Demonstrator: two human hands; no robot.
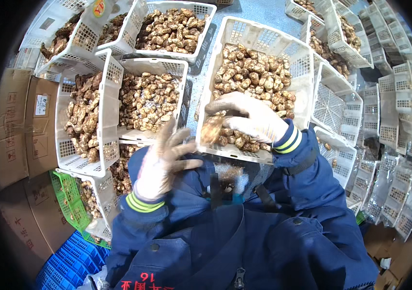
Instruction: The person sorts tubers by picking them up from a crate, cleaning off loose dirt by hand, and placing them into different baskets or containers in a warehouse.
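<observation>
In front of me is a large white plastic crate (213,69) holding a heap of brown, knobbly tubers (253,74). Over its near left corner, my right hand (249,116), in a pale knit work glove, grips a motion-blurred tuber (211,130). More tubers show just below that hand. Gloved the same way, my left hand (162,156) hangs left of the crate with its fingers spread and nothing in it. Beyond its fingertips stands a smaller white crate (186,83) with smaller tuber pieces (151,98) spread inside.
Left of me, a white crate (110,156) of longer tubers stands beside cardboard boxes (13,127). A green crate (66,195) and blue crates (71,261) sit lower left. On the right are a nearly bare white crate (327,105) and stacked crates (409,105). The floor (235,7) is blue.
</observation>
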